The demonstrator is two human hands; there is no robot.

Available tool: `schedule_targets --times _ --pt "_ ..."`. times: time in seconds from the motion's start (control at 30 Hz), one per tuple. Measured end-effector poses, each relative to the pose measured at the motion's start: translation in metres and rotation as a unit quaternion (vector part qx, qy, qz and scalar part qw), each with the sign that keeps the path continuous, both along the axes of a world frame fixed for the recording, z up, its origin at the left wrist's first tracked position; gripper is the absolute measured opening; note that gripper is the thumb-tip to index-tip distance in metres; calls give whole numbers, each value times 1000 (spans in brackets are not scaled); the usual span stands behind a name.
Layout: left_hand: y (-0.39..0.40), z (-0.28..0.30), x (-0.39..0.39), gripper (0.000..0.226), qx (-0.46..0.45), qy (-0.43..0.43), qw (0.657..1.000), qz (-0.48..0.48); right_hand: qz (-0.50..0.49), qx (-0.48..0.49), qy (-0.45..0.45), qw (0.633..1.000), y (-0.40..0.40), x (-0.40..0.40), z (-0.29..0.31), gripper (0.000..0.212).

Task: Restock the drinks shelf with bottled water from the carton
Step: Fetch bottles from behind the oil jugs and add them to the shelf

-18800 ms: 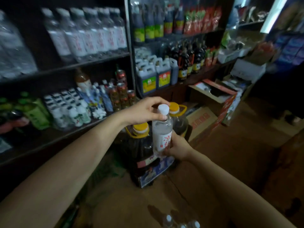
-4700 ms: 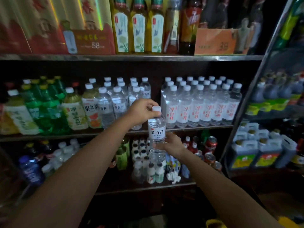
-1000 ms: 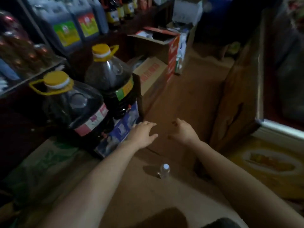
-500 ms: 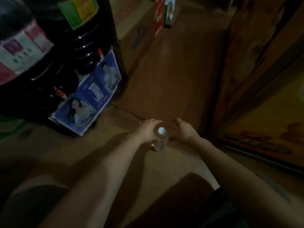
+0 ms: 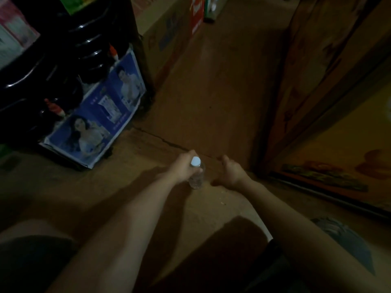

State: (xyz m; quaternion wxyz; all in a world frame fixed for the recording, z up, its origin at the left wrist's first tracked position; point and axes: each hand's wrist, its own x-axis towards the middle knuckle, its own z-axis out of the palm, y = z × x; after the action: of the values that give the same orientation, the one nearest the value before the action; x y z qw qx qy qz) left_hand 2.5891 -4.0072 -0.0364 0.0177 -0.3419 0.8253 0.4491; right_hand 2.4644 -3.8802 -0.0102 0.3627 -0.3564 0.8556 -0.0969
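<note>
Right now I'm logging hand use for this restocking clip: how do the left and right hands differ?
The left hand grips the water bottle near its white-capped neck; the right hand holds nothing. The left hand's fingers are wrapped round the bottle; the right hand's hang loosely curled. The left hand touches the bottle; the right hand sits beside it, apart. Both hands are bare and reach down low over the brown surface.

We record a dim room — brown floor (image 5: 222, 85) with a crack running just beyond the hands. Left of them: dark jugs (image 5: 63, 60) on a blue printed box (image 5: 101, 121). Farther ahead — cardboard cartons (image 5: 167, 32). Right: wooden panel (image 5: 313, 70).
</note>
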Motion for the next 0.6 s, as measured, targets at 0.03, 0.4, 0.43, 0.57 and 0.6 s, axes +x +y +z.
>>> schedule_targets --times 0.03,0.4,0.43,0.57,0.6 --pt "-3 2 5 24 1 2 1000 11 -1 2 -5 1000 -2 1 1 102" --pt "-55 149 55 26 -50 41 998 9 33 -3 -73 997 -48 51 105 103" --pt "-61 176 60 26 -69 44 997 16 43 -10 -78 996 -52 56 127 101" --pt "-86 298 80 36 -140 55 986 73 68 -45 -101 991 -75 78 228 82" --pt "-91 331 86 38 -159 62 981 93 69 -58 -99 991 -82 83 255 79"
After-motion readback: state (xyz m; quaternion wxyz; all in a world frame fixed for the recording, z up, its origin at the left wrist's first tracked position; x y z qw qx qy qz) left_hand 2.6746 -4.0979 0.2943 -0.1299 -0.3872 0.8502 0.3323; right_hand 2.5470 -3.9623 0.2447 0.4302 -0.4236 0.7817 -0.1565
